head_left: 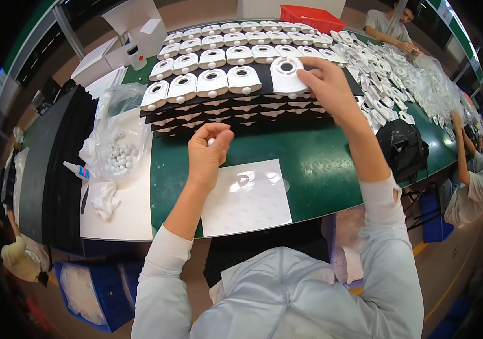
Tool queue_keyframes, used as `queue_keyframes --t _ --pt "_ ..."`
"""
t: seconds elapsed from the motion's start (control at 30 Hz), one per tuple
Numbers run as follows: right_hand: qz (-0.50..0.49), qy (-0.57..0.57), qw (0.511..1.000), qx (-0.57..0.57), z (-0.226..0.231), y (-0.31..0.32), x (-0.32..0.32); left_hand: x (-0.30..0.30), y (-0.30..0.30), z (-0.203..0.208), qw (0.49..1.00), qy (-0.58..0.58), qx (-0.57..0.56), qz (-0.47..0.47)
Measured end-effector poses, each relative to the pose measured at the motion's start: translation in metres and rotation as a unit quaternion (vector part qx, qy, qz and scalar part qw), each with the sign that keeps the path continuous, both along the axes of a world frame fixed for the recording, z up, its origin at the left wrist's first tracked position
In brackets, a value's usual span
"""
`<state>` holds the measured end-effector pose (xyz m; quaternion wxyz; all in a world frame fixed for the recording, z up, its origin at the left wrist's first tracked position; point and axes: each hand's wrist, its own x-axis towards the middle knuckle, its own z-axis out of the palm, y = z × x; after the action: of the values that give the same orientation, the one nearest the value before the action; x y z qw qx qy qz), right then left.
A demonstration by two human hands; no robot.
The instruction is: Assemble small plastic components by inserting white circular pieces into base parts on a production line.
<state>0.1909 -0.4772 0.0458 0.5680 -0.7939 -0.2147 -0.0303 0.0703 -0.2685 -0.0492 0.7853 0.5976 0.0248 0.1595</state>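
Note:
Between the curled fingers of my left hand (pixel 210 151) is a small white ball (pixel 211 142), raised over the table's near side. My right hand (pixel 330 87) grips the right edge of a white plastic housing (pixel 288 83) with a dark-rimmed round hole. That housing is at the front row of similar white housings (pixel 212 82), set out in rows on stacked black trays (pixel 236 113). Many of the front ones have a white ball at their near edge. Below my hands, a white sheet (pixel 247 203) lies on the green table (pixel 320 169).
At left, a clear bag (pixel 122 152) holds white balls beside a glue bottle (pixel 76 170) and crumpled tissue (pixel 106 201). Black foam sheets (pixel 55 164) stand further left. Loose white parts (pixel 380 85) heap at right, near a black bag (pixel 402 148). Co-workers sit beyond.

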Motion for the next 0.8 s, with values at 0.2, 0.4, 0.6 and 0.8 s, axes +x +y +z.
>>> queue_keyframes --t 0.2,0.4,0.6,0.8 --pt "0.034 0.103 0.99 -0.088 -0.002 0.012 0.051 0.005 0.004 -0.001 0.982 0.082 -0.157 -0.069" --pt "-0.055 -0.328 0.939 -0.093 0.007 0.023 -0.018 0.002 0.013 -0.004 0.959 0.103 -0.254 -0.078" --pt "0.179 -0.437 0.881 -0.031 0.067 -0.001 -0.19 0.004 0.015 0.0 0.942 0.097 -0.299 -0.116" --pt "0.241 -0.478 0.842 0.07 0.077 -0.01 -0.204 0.007 0.01 0.002 0.932 0.103 -0.321 -0.131"
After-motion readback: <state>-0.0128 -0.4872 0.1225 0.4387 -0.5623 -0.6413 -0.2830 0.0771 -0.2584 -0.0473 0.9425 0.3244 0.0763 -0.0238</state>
